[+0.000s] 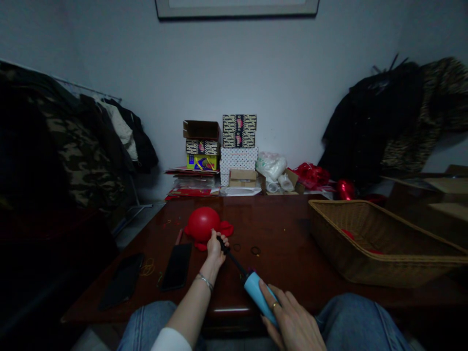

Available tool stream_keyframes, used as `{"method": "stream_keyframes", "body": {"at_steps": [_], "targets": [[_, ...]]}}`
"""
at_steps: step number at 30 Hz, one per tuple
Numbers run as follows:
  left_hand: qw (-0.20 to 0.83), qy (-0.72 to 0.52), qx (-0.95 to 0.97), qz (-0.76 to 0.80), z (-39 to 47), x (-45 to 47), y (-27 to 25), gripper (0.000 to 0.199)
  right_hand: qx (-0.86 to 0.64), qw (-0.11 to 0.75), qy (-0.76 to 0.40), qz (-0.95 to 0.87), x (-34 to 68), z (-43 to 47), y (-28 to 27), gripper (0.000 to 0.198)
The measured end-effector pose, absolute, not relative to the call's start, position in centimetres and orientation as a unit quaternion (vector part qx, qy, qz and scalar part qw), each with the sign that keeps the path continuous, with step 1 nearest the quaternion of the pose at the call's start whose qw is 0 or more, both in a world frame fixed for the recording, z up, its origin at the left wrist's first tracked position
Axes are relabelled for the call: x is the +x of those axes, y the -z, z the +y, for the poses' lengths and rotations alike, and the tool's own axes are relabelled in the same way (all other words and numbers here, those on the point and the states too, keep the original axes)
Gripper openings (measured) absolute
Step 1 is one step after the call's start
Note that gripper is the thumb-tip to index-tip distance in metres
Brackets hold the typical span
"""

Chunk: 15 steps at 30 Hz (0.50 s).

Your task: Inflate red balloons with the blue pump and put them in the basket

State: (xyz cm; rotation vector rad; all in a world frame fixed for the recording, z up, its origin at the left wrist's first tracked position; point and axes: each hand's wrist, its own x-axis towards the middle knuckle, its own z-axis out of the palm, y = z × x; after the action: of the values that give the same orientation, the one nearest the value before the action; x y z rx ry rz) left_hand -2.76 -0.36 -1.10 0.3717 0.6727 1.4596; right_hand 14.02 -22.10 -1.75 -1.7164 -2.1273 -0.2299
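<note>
**Red balloon (204, 223) already round, blue pump (255, 292) in two hands**

Nearest, the right hand (292, 317) is wrapped around the body of the blue pump. A little farther, the left hand (216, 246) grips its black end; the black rod (236, 262) between them is drawn out. The red balloon lies on the table (285, 263), just beyond the left hand. It is swollen, so I judge that much air is inside. The neck is not visible, so I cannot tell whether it is joined to the pump or closed; tying seems not yet done. Soft red lobes (226, 228) beside it look less filled.

Left of the hands lie a phone (177, 265) and rubber bands (147, 267). On the right stands a wicker basket (340, 251) with red pieces (348, 234) inside. Farthest, boxes (239, 130) are stacked by the wall (292, 73).
</note>
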Motion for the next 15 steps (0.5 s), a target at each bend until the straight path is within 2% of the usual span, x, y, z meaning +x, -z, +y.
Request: {"method": "stream_keyframes", "body": {"at_steps": [10,15], "targets": [[0.69,-0.637,0.168,0.299,-1.2,-1.6,1.1,0.033,-0.648,0.158,0.045,-0.743,11.8,-20.2,-0.6,0.06],[0.703,-0.628,0.162,0.293,-1.9,-1.0,0.7,0.035,-0.654,0.171,0.059,-0.735,10.5,-18.9,-1.0,0.059]]}}
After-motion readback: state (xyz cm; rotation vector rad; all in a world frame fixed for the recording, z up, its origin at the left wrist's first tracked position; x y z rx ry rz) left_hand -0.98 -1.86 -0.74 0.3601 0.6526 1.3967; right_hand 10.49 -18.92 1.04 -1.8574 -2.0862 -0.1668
